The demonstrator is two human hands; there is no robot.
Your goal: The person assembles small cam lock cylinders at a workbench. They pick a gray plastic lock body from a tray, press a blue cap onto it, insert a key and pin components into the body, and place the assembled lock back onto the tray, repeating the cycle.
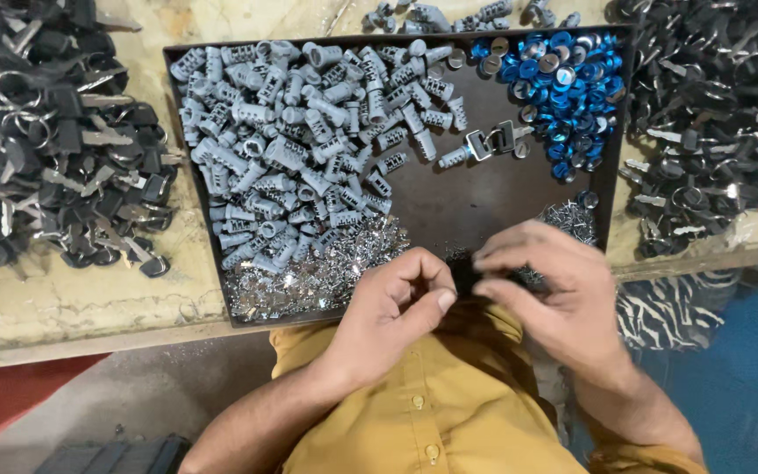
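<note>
Here, a dark shallow tray [484, 206] sits on a worn pale workbench [72, 298], its near edge over the person's lap. Grey metal cylinders [300, 140] fill the tray's left half, heaped from the far left corner down toward the near edge. Blue round caps [563, 83] crowd the far right corner. Small shiny metal bits [326, 268] lie in a drift along the near edge, and a second small cluster of pins [569, 219] sits by the right edge. One cylinder with a square bracket [484, 145] lies alone on bare tray floor between the grey heap and the blue caps.

Both hands meet at the tray's near edge, over a yellow shirt [449, 395]. The left hand [392, 307] is curled, thumb pressed to fingertips — pinching something too small to make out. The right hand [554, 294] is bent narrow, fingers drawn together toward the left; what it grips, if anything, is hidden between the fingers.

Black keys with rings [54, 140] pile on the bench left of the tray, another pile of dark keys [712, 114] on the right, both cut off by the frame. More grey cylinders beyond the far edge are cropped.
</note>
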